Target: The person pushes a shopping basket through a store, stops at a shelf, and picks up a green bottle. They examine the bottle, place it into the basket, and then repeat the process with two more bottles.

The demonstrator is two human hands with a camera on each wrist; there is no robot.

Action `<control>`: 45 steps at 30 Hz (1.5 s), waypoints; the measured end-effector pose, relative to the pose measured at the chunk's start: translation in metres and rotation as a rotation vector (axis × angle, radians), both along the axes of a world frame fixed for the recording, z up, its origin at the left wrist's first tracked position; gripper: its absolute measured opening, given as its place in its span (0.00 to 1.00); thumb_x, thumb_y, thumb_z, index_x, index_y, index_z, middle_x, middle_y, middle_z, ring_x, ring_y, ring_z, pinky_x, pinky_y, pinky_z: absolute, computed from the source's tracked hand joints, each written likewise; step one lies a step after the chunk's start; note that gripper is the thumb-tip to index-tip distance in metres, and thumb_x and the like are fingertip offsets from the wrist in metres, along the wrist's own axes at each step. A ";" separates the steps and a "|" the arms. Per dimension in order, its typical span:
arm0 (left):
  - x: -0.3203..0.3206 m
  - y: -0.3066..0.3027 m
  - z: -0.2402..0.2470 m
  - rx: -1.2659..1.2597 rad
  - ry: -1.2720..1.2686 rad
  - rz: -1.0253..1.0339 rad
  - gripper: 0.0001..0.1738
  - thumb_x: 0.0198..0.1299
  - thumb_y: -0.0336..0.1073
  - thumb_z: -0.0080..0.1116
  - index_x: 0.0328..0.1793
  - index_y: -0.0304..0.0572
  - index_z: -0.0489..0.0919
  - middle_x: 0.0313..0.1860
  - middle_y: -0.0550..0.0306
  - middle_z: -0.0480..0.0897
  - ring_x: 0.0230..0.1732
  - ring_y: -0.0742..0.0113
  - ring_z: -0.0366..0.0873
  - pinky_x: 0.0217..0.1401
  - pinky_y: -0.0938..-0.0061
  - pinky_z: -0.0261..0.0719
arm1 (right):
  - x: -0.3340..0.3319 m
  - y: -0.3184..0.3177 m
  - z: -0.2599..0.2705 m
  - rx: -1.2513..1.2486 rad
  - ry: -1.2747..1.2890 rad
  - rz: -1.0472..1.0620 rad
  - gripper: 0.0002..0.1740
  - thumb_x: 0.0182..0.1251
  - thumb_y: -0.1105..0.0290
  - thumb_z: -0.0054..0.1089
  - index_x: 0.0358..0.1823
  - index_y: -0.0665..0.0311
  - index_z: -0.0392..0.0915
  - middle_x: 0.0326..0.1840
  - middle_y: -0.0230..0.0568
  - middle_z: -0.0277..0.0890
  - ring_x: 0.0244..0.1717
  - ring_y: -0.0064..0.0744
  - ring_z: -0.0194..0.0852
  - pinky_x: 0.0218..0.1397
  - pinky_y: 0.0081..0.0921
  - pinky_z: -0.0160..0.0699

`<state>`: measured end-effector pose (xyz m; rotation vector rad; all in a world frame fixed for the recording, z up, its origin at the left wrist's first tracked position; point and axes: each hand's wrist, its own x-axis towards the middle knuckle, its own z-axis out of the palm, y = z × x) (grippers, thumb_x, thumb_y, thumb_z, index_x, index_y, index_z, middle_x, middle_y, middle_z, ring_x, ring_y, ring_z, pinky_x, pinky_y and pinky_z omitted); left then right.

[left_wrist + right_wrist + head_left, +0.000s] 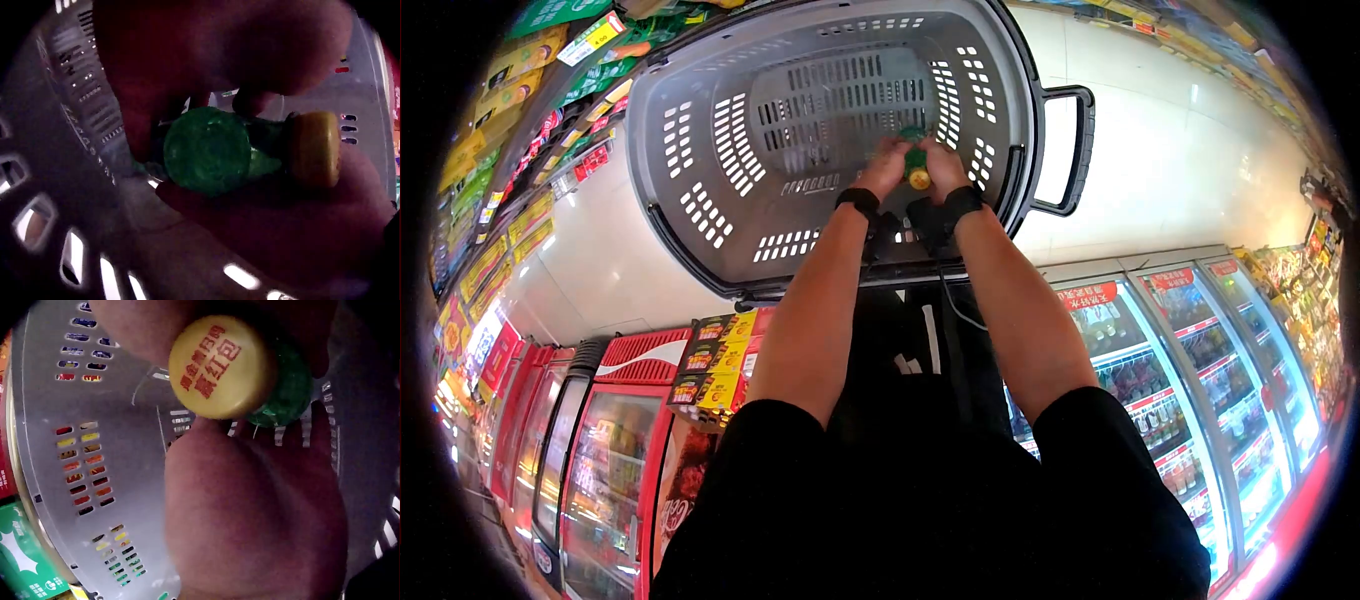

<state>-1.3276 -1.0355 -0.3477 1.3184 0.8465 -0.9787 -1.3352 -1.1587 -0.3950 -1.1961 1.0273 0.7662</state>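
Both hands are low inside the grey basket (785, 195), close together around a green bottle (915, 157) with a yellow cap (919, 179). The left hand (887, 167) curls against one side of it, the right hand (943, 168) against the other. In the left wrist view, fingers lie above and below the green bottle (207, 151), its yellow cap (315, 150) to the right. The right wrist view shows red characters on the cap (222, 367) and part of the green body (286, 384) behind it. Fingers hide much of the bottle.
The basket's black handle (1086, 150) sticks out on the right. Packaged goods fill shelves (510, 90) at upper left. Glass-door coolers (1160, 390) stand at lower right, a red cooler (605, 450) at lower left, with stacked boxes (722, 365) beside it. Pale floor (1160, 130) surrounds the basket.
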 end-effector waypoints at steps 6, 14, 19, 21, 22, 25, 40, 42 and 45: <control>-0.008 0.003 -0.024 -0.001 0.054 -0.006 0.31 0.72 0.52 0.44 0.75 0.45 0.62 0.69 0.52 0.69 0.68 0.56 0.67 0.65 0.59 0.71 | 0.006 0.004 0.011 0.039 0.073 -0.015 0.20 0.67 0.60 0.56 0.51 0.69 0.79 0.43 0.43 0.80 0.37 0.37 0.81 0.40 0.35 0.79; -0.024 0.001 -0.047 0.100 -0.117 -0.194 0.32 0.71 0.50 0.43 0.70 0.31 0.62 0.59 0.35 0.76 0.61 0.48 0.74 0.63 0.62 0.70 | 0.002 0.006 0.001 -0.227 0.094 0.233 0.28 0.64 0.54 0.55 0.52 0.73 0.78 0.44 0.48 0.80 0.42 0.42 0.79 0.43 0.41 0.77; -0.018 0.002 -0.045 0.047 -0.075 -0.293 0.31 0.74 0.48 0.37 0.75 0.37 0.61 0.76 0.46 0.63 0.76 0.48 0.60 0.75 0.59 0.58 | -0.003 -0.001 -0.025 -0.356 -0.005 0.513 0.29 0.63 0.52 0.53 0.51 0.73 0.79 0.49 0.55 0.81 0.48 0.47 0.80 0.48 0.43 0.76; -0.017 -0.003 -0.044 0.084 -0.072 -0.295 0.30 0.74 0.47 0.37 0.75 0.36 0.63 0.76 0.46 0.64 0.76 0.48 0.60 0.75 0.60 0.58 | 0.004 -0.001 -0.013 -0.456 -0.072 0.705 0.28 0.64 0.52 0.52 0.50 0.71 0.80 0.51 0.59 0.81 0.50 0.53 0.81 0.51 0.43 0.76; -0.017 -0.003 -0.045 0.087 -0.094 -0.319 0.30 0.74 0.47 0.37 0.74 0.36 0.64 0.76 0.46 0.64 0.76 0.49 0.60 0.75 0.60 0.58 | 0.006 -0.001 -0.006 -0.488 -0.107 0.784 0.27 0.66 0.53 0.49 0.50 0.71 0.81 0.51 0.60 0.80 0.52 0.55 0.80 0.52 0.45 0.76; -0.017 -0.004 -0.046 0.094 -0.181 -0.373 0.30 0.74 0.47 0.36 0.73 0.34 0.65 0.75 0.45 0.65 0.74 0.49 0.62 0.74 0.61 0.59 | 0.010 0.000 0.009 -0.539 -0.201 0.934 0.25 0.76 0.58 0.35 0.49 0.69 0.80 0.52 0.62 0.79 0.54 0.61 0.79 0.60 0.51 0.75; -0.006 0.006 0.034 0.247 -0.248 -0.342 0.23 0.69 0.43 0.40 0.52 0.27 0.77 0.55 0.28 0.79 0.58 0.32 0.75 0.61 0.54 0.70 | 0.033 -0.011 0.073 -0.535 -0.368 0.966 0.22 0.68 0.64 0.50 0.55 0.74 0.76 0.50 0.63 0.79 0.55 0.58 0.79 0.55 0.45 0.80; -0.008 0.011 0.036 0.242 -0.266 -0.298 0.25 0.69 0.46 0.39 0.51 0.29 0.78 0.53 0.29 0.80 0.57 0.32 0.75 0.59 0.54 0.70 | 0.031 -0.006 0.073 -0.532 -0.267 0.669 0.23 0.68 0.63 0.51 0.57 0.73 0.76 0.52 0.63 0.79 0.54 0.57 0.79 0.55 0.43 0.80; -0.015 0.020 0.023 0.264 -0.459 -0.263 0.26 0.71 0.47 0.38 0.52 0.30 0.79 0.53 0.32 0.81 0.59 0.36 0.76 0.60 0.56 0.71 | 0.032 -0.015 0.086 -0.476 -0.422 0.756 0.29 0.73 0.53 0.48 0.63 0.70 0.73 0.54 0.63 0.80 0.48 0.52 0.83 0.52 0.39 0.80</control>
